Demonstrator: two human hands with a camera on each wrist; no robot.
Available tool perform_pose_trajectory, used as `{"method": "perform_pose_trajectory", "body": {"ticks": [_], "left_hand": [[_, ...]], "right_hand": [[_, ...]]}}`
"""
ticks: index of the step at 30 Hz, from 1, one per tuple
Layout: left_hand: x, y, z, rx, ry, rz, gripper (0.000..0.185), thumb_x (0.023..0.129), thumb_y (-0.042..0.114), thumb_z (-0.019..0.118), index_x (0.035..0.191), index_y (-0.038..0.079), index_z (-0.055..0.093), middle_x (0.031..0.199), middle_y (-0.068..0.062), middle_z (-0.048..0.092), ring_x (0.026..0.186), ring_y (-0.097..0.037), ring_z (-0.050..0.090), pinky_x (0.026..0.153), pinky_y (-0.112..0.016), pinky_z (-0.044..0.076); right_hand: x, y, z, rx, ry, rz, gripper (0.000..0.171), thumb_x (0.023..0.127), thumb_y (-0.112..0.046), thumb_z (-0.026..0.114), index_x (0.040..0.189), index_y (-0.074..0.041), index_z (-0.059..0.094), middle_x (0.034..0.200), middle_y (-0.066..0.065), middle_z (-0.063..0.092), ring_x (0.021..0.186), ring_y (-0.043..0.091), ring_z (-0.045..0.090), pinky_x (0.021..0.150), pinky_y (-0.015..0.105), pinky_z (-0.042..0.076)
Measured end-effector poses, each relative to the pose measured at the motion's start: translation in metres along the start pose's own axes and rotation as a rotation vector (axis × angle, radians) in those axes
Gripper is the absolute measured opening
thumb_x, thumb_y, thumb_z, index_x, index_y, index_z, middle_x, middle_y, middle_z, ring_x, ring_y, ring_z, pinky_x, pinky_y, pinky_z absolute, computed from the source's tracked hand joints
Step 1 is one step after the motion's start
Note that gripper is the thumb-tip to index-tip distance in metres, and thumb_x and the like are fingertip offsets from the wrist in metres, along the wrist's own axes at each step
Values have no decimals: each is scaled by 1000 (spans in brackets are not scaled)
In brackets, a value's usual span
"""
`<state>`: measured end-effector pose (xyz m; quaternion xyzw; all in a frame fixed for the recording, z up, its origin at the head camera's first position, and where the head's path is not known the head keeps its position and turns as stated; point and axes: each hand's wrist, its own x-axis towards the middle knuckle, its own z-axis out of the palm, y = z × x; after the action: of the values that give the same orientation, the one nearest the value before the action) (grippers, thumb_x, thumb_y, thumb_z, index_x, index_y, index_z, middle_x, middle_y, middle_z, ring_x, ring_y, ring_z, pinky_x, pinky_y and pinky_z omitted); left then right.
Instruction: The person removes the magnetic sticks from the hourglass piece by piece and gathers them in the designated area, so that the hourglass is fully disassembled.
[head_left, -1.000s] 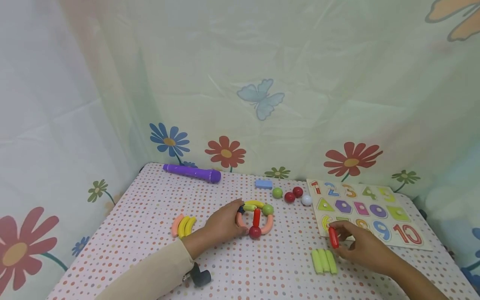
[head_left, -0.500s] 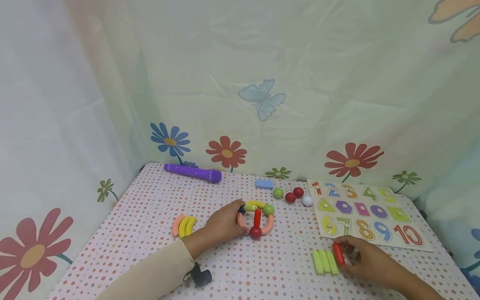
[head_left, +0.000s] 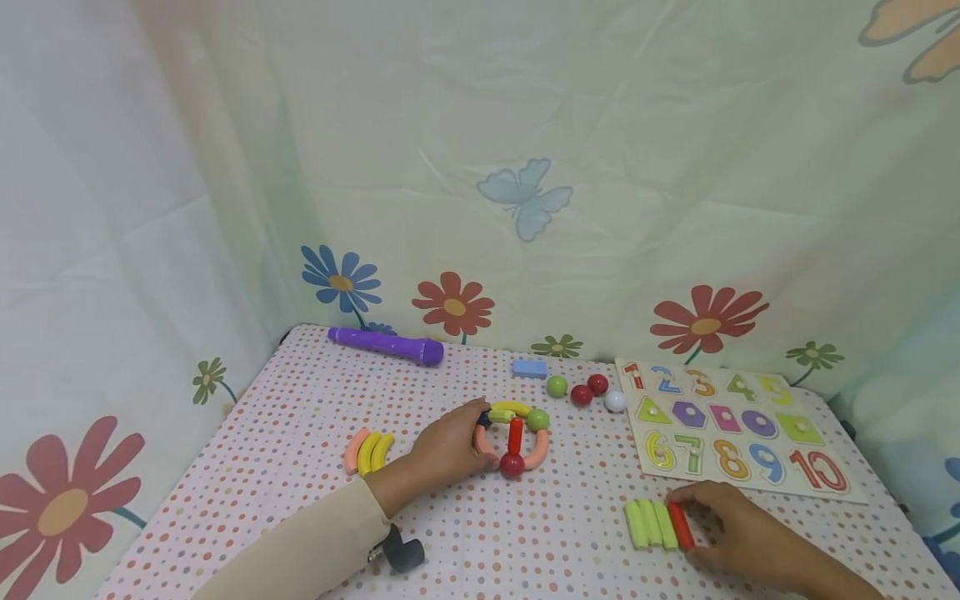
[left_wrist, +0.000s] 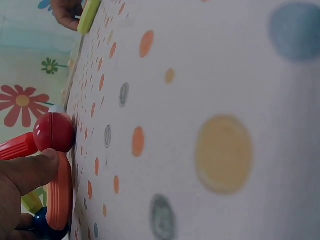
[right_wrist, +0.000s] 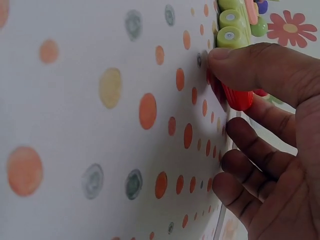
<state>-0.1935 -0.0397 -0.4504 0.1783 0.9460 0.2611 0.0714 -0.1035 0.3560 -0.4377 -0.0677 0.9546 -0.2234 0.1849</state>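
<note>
My left hand (head_left: 450,442) grips the left side of a ring of toy rods and balls. In the left wrist view its thumb lies on a salmon curved rod (left_wrist: 60,195), between a red ball (left_wrist: 56,132) and a dark blue ball (left_wrist: 47,226). A green ball (head_left: 537,419), a yellow curved rod (head_left: 512,407) and a second salmon curved rod (head_left: 537,450) complete the ring's outline. A red rod (head_left: 515,435) meets the red ball. My right hand (head_left: 738,529) pinches another red rod (head_left: 682,527) beside several light green rods (head_left: 650,525) lying in a row.
Yellow curved rods (head_left: 367,454) and a salmon one (head_left: 355,450) lie left of my left hand. Farther back are a purple toy microphone (head_left: 386,344), a blue block (head_left: 529,368), loose balls (head_left: 581,395) and a number puzzle board (head_left: 705,462). A fabric backdrop (head_left: 420,200) rises behind.
My right hand has brought the red rod from over the puzzle board down toward me, to the right end of the green row. My left hand stays on the ring.
</note>
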Motion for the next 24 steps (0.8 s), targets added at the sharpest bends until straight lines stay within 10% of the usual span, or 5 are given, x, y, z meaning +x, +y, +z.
{"method": "perform_pose_trajectory", "body": {"ticks": [13, 24], "left_hand": [[-1, 1, 0, 1, -2, -9, 87, 83, 37, 87, 154, 11, 45, 157, -6, 46, 142, -24, 45, 110, -46, 43], [0, 1, 0, -4, 3, -11, 89, 82, 37, 88, 154, 11, 44, 155, -6, 48, 141, -25, 46, 110, -46, 43]], "right_hand": [[-2, -8, -10, -45, 72, -49, 75, 69, -47, 93, 129, -14, 63, 127, 2, 61, 109, 25, 58, 87, 47, 54], [25, -54, -10, 21, 249, -161, 61, 88, -29, 83, 139, -7, 57, 117, 2, 67, 103, 21, 61, 76, 31, 53]]}}
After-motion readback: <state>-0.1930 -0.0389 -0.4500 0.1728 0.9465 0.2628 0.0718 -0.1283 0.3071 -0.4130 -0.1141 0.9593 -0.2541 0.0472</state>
